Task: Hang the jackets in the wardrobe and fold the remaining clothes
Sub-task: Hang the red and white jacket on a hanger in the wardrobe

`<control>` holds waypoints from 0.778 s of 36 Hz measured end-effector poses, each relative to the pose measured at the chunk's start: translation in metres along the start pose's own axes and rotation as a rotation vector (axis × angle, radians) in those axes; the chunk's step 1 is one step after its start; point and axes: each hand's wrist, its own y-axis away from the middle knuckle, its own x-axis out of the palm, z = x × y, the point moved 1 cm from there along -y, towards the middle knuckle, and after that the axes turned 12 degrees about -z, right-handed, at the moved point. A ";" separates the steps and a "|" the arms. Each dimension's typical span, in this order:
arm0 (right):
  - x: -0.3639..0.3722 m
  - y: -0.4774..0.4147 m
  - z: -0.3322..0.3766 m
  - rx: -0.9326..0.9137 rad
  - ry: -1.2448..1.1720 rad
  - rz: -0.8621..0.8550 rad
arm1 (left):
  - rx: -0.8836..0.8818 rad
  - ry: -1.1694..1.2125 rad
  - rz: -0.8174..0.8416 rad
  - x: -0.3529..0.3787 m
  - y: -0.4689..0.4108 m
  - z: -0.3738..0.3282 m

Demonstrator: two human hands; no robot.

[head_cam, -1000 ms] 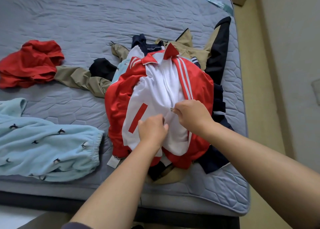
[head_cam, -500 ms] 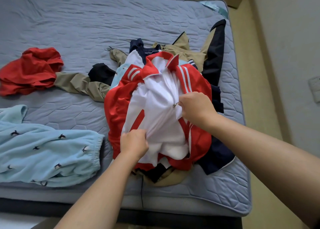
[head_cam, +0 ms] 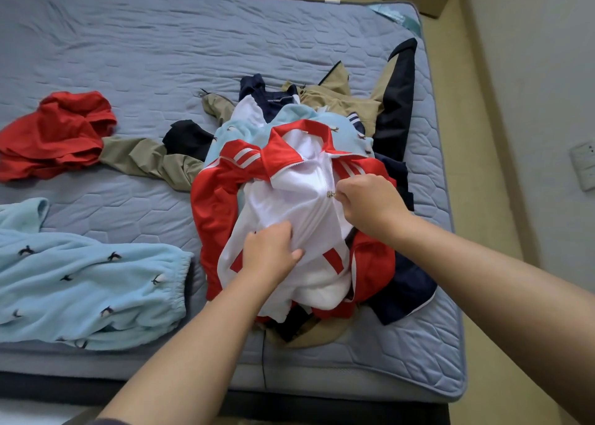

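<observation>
Watching the head feed, I see the zip pull (head_cam: 330,194) standing well higher on the red and white jacket (head_cam: 222,205) than it does a second ago, when it sits about halfway down the white front; it is now a short way below the red collar (head_cam: 289,147). My right hand (head_cam: 367,202) has its fingers curled tight with the pull pinched at the tips, and it is drawing upward. My left hand (head_cam: 270,254) has slid down and to the left and bunches a fistful of the white cloth below the zip, holding the front taut against the pull. The jacket lies on top of the heap of clothes (head_cam: 338,102) at the right side of the bed (head_cam: 128,54), with tan and navy garments spread under it. The blue trousers (head_cam: 80,279) and the red top (head_cam: 58,135) lie well apart on the left, not yet folded. I judge the zip nearly closed, so this jacket is almost ready for a hanger. No wardrobe is in view, so the hanging is yet to come.
</observation>
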 end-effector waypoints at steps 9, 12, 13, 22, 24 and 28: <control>0.002 0.009 0.001 0.002 -0.005 -0.004 | -0.041 -0.050 0.029 0.006 -0.004 0.002; 0.008 0.021 0.005 0.000 -0.039 -0.005 | -0.184 0.133 0.235 0.011 0.002 0.006; 0.010 0.023 0.005 0.007 -0.058 -0.011 | -0.273 0.262 0.267 0.009 0.003 0.005; 0.021 0.048 0.011 0.000 -0.177 -0.040 | -0.901 0.977 0.254 -0.029 -0.060 -0.043; 0.025 0.052 0.012 -0.025 -0.181 -0.051 | -1.007 1.022 0.314 -0.025 -0.069 -0.049; 0.029 0.062 0.020 -0.153 -0.174 -0.062 | -1.112 1.009 0.259 -0.013 -0.076 -0.044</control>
